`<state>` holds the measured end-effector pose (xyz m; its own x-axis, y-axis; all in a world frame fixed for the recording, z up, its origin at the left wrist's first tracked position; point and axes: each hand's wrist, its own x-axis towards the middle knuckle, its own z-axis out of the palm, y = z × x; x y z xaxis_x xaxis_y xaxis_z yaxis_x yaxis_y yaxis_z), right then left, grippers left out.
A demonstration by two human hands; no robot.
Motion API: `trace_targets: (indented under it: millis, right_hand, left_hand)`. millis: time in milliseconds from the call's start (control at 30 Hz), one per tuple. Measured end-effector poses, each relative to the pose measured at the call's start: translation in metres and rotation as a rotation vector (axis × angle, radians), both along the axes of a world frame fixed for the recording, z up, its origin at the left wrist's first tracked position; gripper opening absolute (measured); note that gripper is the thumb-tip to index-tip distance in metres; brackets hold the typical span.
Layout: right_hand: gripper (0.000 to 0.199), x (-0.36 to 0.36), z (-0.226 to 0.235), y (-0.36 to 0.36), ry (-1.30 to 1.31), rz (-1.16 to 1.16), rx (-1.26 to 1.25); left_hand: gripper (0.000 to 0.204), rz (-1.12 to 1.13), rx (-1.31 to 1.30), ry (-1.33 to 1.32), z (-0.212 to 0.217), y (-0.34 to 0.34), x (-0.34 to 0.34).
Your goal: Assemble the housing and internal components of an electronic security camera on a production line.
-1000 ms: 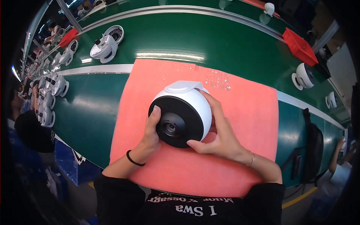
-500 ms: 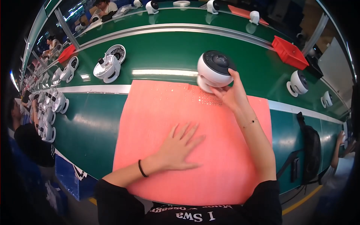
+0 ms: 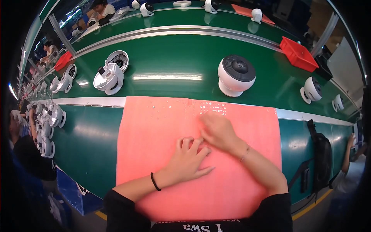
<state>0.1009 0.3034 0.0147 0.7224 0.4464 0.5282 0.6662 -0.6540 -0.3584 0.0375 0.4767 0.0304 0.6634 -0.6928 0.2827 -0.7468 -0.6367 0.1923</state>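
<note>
Right now both your hands lie flat on the pink mat (image 3: 154, 162), empty and touching each other near its middle. Your left hand (image 3: 188, 161) is spread palm down, a black band on its wrist; your right hand (image 3: 218, 132) is blurred, so its fingers are hard to make out, but it grips nothing. Small pale specks are scattered along the mat's far edge, too tiny to tell what they are. Beyond that edge, on the green conveyor belt (image 3: 174, 58), stands the white round camera unit (image 3: 236, 75) with its dark face up, well apart from your hands. Farther left sit two open white housings (image 3: 111, 75). A red bin (image 3: 298, 53) rests at the right.
</note>
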Motion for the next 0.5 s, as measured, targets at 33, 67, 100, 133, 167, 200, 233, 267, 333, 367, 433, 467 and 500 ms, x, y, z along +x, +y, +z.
trace_targets:
  millis: [33, 67, 100, 133, 167, 200, 233, 267, 333, 367, 433, 467, 500]
  right_hand:
    - [0.030, -0.004, 0.005, 0.009, -0.053, 0.055, -0.097]
    - [0.030, -0.007, 0.006, 0.014, -0.047, 0.052, -0.100]
    - [0.033, -0.008, 0.006, 0.017, -0.038, 0.057, -0.047]
    - [0.035, -0.009, 0.004, 0.019, -0.029, 0.062, 0.005]
    - [0.035, -0.010, 0.005, 0.019, -0.021, 0.059, 0.003]
    - [0.035, -0.009, 0.006, 0.019, -0.009, 0.056, 0.009]
    - [0.035, -0.009, 0.007, 0.019, 0.004, 0.054, 0.014]
    - [0.035, -0.008, 0.008, 0.020, 0.007, 0.062, 0.017]
    - [0.035, -0.008, 0.010, 0.022, 0.011, 0.051, 0.014]
    - [0.035, -0.007, 0.009, 0.022, 0.012, 0.056, 0.016]
    - [0.036, -0.006, 0.008, 0.022, 0.008, 0.059, 0.015]
    - [0.036, -0.005, 0.006, 0.021, 0.010, 0.060, 0.016]
    - [0.036, -0.005, 0.004, 0.021, 0.011, 0.059, 0.013]
  left_hand:
    - [0.046, -0.003, -0.001, -0.001, -0.002, 0.002, 0.003]
    - [0.045, -0.003, -0.018, 0.027, -0.003, 0.005, 0.003]
    - [0.045, -0.002, -0.033, 0.054, -0.004, 0.007, 0.003]
    - [0.045, -0.004, -0.035, 0.061, -0.006, 0.009, 0.003]
    - [0.044, -0.021, -0.048, 0.081, -0.004, 0.011, 0.003]
    - [0.044, -0.036, -0.062, 0.102, -0.004, 0.012, 0.003]
    - [0.044, -0.038, -0.063, 0.110, -0.003, 0.013, 0.004]
    - [0.043, -0.037, -0.062, 0.104, -0.002, 0.014, 0.004]
    - [0.043, -0.028, -0.057, 0.099, 0.000, 0.016, 0.004]
    - [0.044, -0.034, -0.059, 0.081, 0.000, 0.015, 0.005]
    - [0.045, -0.036, -0.058, 0.062, 0.001, 0.016, 0.005]
    - [0.045, -0.036, -0.056, 0.061, -0.001, 0.015, 0.006]
    - [0.045, -0.035, -0.054, 0.060, -0.003, 0.015, 0.006]
